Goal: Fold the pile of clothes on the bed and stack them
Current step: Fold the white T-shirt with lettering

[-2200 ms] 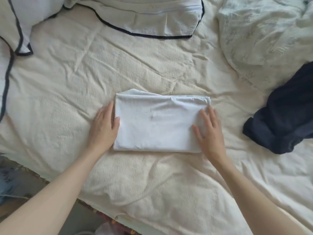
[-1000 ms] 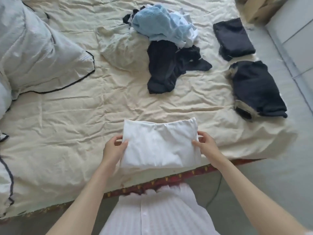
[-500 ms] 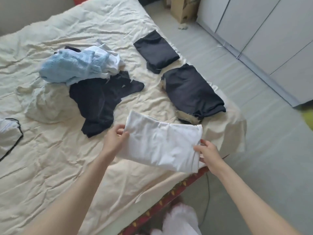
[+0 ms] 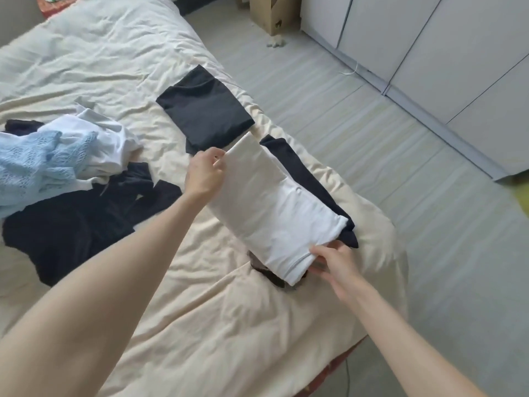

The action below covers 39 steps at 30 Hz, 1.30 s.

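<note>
Shirt (image 4: 266, 202), white and folded, hung between my hands over the dark folded garment (image 4: 309, 179) at the bed's (image 4: 200, 325) right edge, long axis running along that edge. My left hand (image 4: 204, 174) pinched its far end, my right hand (image 4: 333, 260) gripped the near end; the dark garment lay directly beneath, nearer my right.

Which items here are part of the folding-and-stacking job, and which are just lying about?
Job: folded white garment, gripped by left hand and right hand; folded dark garment beneath it; flat folded black garment; unfolded pile of light-blue knit, white and black clothes; cream bedsheet.
Lying about: brown cardboard box; grey cabinet doors.
</note>
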Tool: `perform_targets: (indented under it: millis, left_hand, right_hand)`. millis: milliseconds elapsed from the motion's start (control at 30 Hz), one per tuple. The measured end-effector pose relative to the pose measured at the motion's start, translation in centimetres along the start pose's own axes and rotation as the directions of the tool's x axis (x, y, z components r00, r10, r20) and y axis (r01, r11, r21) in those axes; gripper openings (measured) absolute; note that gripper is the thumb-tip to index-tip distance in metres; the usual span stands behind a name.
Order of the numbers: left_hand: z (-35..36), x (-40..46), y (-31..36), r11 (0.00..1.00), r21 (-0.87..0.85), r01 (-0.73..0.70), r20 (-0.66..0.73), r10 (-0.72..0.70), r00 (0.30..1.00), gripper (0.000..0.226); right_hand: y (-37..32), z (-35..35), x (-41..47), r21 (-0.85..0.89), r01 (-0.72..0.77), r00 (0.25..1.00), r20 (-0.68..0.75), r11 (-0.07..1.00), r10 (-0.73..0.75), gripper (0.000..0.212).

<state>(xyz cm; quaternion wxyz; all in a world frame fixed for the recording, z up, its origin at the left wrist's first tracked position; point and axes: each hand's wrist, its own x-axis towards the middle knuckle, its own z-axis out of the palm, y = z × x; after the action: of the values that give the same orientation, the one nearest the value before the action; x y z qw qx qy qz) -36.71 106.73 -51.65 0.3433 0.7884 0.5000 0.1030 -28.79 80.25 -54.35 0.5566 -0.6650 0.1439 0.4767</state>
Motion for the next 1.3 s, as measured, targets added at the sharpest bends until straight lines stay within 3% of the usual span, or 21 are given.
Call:
perform_targets:
  millis: [100, 167, 233, 300, 433, 533, 667, 833, 1033, 1167, 1300]
  left_hand:
    - [3.8, 2.0, -0.4, 1.0, 0.009, -0.01, -0.01, 0.01, 1.0, 0.031]
    - [6.0, 2.2, -1.3, 1.0, -0.004, 0.018, 0.057, -0.018, 0.998, 0.038]
    - [7.9, 2.0, -2.3, 0.992, 0.125, -0.007, 0.179, -0.016, 0.984, 0.047]
    - [9.0, 2.1, -3.0, 0.964, 0.262, -0.052, 0.188, 0.002, 0.982, 0.054]
    - [9.5, 4.5, -3.0, 0.97, 0.237, 0.05, 0.15, -0.087, 0.985, 0.041]
    - [9.4, 5.8, -3.0, 0.963, 0.265, 0.044, 0.136, -0.082, 0.987, 0.033]
    - [9.3, 6.0, -2.5, 0.952, 0.294, -0.085, 0.1, 0.058, 0.993, 0.024]
    - [8.9, 7.3, -1.3, 0.964, 0.197, -0.179, 0.259, 0.125, 0.958, 0.031]
    - [9.3, 6.5, -1.5, 0.957, 0.247, -0.15, 0.214, 0.097, 0.972, 0.022]
    - [8.6, 5.6, -0.8, 0.995, 0.025, -0.093, 0.05, 0.092, 0.994, 0.014]
    - [7.6, 5.4, 0.9, 0.97, -0.069, -0.233, -0.075, 0.228, 0.971, 0.017]
  right_hand:
    - [1.0, -0.6, 2.2, 0.062, -0.04, 0.999, -0.028, 0.997, 0.042, 0.026]
    - [1.7, -1.1, 3.2, 0.089, -0.073, 0.995, -0.056, 0.993, 0.078, 0.028]
    - [2.2, -1.5, 3.9, 0.115, -0.099, 0.993, -0.051, 0.988, 0.105, 0.027]
    - [2.5, -1.5, 4.4, 0.145, -0.113, 0.993, -0.03, 0.983, 0.118, 0.025]
    - [1.9, -1.3, 5.7, 0.21, -0.06, 0.997, -0.04, 0.976, 0.07, 0.036]
    - [1.5, -1.3, 6.2, 0.266, -0.054, 0.998, -0.02, 0.963, 0.061, 0.034]
    - [1.7, -1.7, 5.9, 0.202, -0.01, 1.0, 0.006, 0.979, 0.009, 0.031]
    - [2.3, -1.9, 5.2, 0.081, 0.081, 0.997, 0.003, 0.993, -0.082, 0.026]
    - [2.7, -2.6, 5.3, 0.154, 0.062, 0.997, -0.045, 0.986, -0.056, 0.021]
    - [2.9, -2.6, 4.9, 0.187, 0.067, 0.998, -0.018, 0.98, -0.065, 0.026]
    - [2.5, -2.9, 4.7, 0.237, 0.103, 0.995, -0.01, 0.966, -0.104, 0.04]
